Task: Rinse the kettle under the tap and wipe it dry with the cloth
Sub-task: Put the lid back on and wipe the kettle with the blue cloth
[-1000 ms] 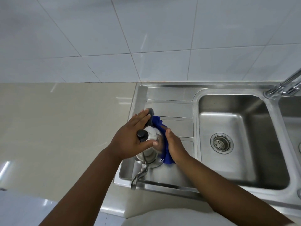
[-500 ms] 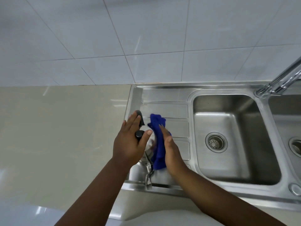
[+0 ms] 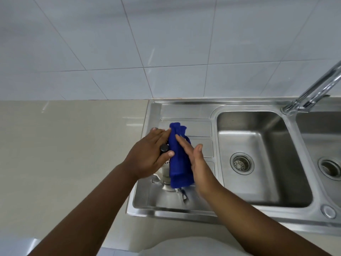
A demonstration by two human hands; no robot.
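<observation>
Since the head view was the only one going, that's what I went by. The left hand (image 3: 147,154) lay over the top of the kettle (image 3: 165,174), fingers fairly straight, pressing down rather than wrapping. The black lid knob (image 3: 163,148) poked out between thumb and forefinger. The right hand (image 3: 197,163) was flat too, pushing the blue cloth (image 3: 180,161) against the kettle's side, so the cloth sat sandwiched between both hands. The kettle stood on the drainboard (image 3: 184,111) under the left palm, spout (image 3: 181,194) pointing back towards the wrists.

My guess was thin polished steel: light, rigid, slick while wet, likely to skate. The best hold seemed to be up top, by whatever handle was hidden under the left hand. The cloth looked soft and floppy.
</observation>
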